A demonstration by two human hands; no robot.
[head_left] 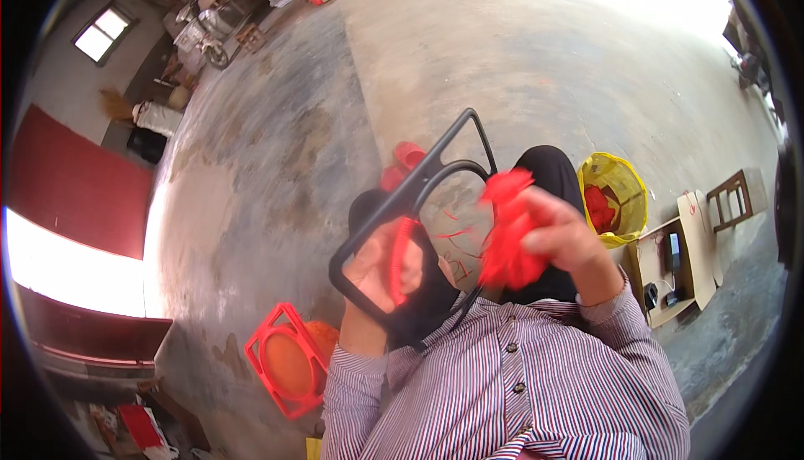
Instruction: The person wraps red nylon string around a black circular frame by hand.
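1. I'm watching from the head feed, and both hands are busy: the left hand [373, 269] closes around a red ribbed rod [399, 267], seen through the opening of a black tubular frame [394, 203].
2. Over to the right hand [568, 238], fingers bent around a bunched red bundle [507, 246] above the thigh; it's blurred, and I can't tell whether that is cloth or ribbon.
3. The step in hand, as I judge it, is handling these two red pieces, one per hand, held apart in front of the striped shirt [494, 368].
4. From here, I'd say the next move calls for a steady left grip, and care that the loose bundle doesn't snag on the frame.
5. Containers now: beyond the right knee stands a yellow basket [624, 167], open at the top, with crumpled red material [599, 209] down inside.
6. Just beside it, a low wooden cabinet [702, 242] opens toward me, holding a dark device [673, 250] and a white cable.
7. Red strands [452, 234] lie on the floor between the legs, and a red plastic stool [289, 359] sits off to the left.
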